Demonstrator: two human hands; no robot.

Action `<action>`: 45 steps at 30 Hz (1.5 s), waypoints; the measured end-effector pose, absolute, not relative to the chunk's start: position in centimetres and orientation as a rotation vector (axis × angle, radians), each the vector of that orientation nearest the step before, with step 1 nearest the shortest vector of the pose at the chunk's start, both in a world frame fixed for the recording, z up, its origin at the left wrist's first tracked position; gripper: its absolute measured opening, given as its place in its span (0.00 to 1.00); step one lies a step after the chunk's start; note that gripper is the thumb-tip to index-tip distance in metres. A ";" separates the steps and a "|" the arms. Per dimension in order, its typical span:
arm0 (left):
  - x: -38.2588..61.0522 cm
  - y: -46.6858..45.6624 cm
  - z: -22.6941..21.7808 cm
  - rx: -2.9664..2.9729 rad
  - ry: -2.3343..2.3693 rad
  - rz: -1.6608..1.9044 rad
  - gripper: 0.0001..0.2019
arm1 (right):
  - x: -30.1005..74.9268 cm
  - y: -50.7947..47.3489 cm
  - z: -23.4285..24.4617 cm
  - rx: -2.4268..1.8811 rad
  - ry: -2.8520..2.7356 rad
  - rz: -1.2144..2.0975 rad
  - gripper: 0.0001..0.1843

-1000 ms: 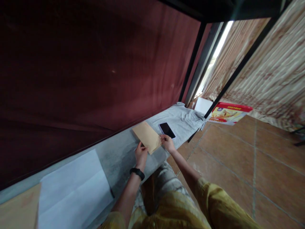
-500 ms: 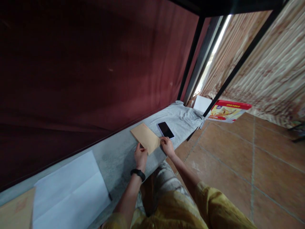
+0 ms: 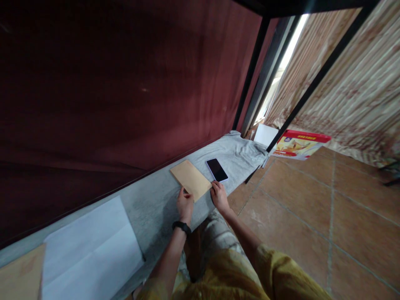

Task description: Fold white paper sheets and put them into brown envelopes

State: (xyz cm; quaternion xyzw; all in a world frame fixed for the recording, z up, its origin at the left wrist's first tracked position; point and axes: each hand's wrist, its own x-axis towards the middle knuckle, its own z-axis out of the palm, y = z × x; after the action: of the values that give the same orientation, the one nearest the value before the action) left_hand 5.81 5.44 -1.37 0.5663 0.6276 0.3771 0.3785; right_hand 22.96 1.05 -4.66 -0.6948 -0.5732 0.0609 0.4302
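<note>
A brown paper envelope (image 3: 190,179) lies flat on the grey cloth-covered ledge (image 3: 156,204). My left hand (image 3: 185,204), with a black band on the wrist, has its fingers on the envelope's near left corner. My right hand (image 3: 219,196) rests at the envelope's near right corner, fingers curled against its edge. A black phone (image 3: 216,169) lies screen up just beyond my right hand, beside the envelope.
A large white sheet of paper (image 3: 93,250) lies on the ledge at the left, with another brown envelope (image 3: 18,275) at the far left edge. A dark red curtain (image 3: 125,83) hangs behind. A red and yellow box (image 3: 296,144) sits on the tiled floor (image 3: 312,208) at the right.
The envelope has gone from slightly lifted at its near edge to lying flat. My right hand slid down from its right edge to its near corner. The view shifted a little.
</note>
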 end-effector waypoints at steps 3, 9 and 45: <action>5.7 5.4 -1.4 1.455 1.588 0.971 0.23 | 23.1 1.0 -4.7 -1.730 -1.441 0.151 0.19; 5.4 4.7 -1.4 1.471 1.575 0.980 0.22 | 23.1 1.0 -4.6 -1.746 -1.446 0.167 0.18; 5.2 1.6 -1.6 1.969 1.572 0.793 0.17 | 23.0 0.8 -4.3 -1.771 -1.485 0.137 0.20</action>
State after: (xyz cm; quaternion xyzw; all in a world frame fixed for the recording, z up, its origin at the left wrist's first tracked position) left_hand 5.15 1.64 -1.61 0.7223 0.5767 0.2908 0.2474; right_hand 23.00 0.79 -4.29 -0.7005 -0.5873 0.0541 0.4018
